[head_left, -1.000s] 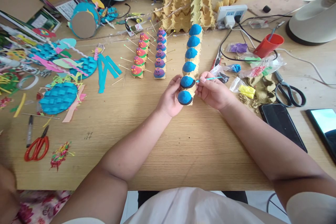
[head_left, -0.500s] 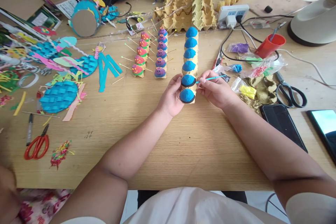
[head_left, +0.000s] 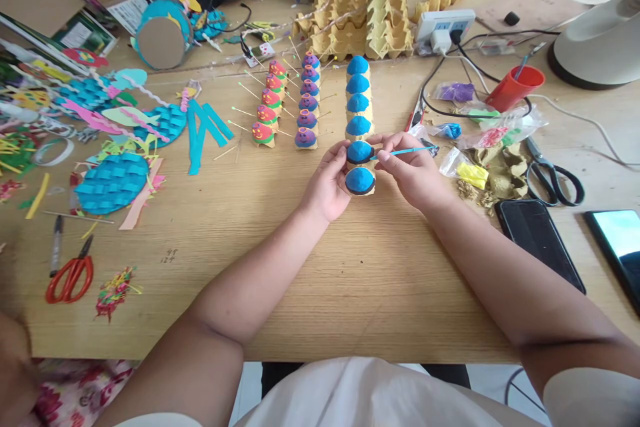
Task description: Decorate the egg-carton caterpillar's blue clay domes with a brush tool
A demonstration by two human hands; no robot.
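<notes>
A strip of egg carton (head_left: 359, 125) with several blue domes runs away from me; its two nearest domes have dark bands at their base. My left hand (head_left: 330, 183) is closed on the strip's left side near those domes. On the right side, my right hand (head_left: 411, 170) pinches a thin blue stick (head_left: 407, 151), its tip at the edge of the second-nearest dome. Left of the strip stand a row of purple and blue figures (head_left: 307, 103) and a row of red and green figures (head_left: 269, 103), both with pins sticking out.
Egg trays (head_left: 345, 20) lie at the back. To the right are a red cup (head_left: 515, 88), black scissors (head_left: 555, 177) and a phone (head_left: 540, 240). Red scissors (head_left: 71, 278) and blue woven discs (head_left: 113, 183) lie left. Part of another person shows at the lower left.
The far end of the strip has swung left and slightly toward me. My right hand and the blue stick have shifted slightly with it.
</notes>
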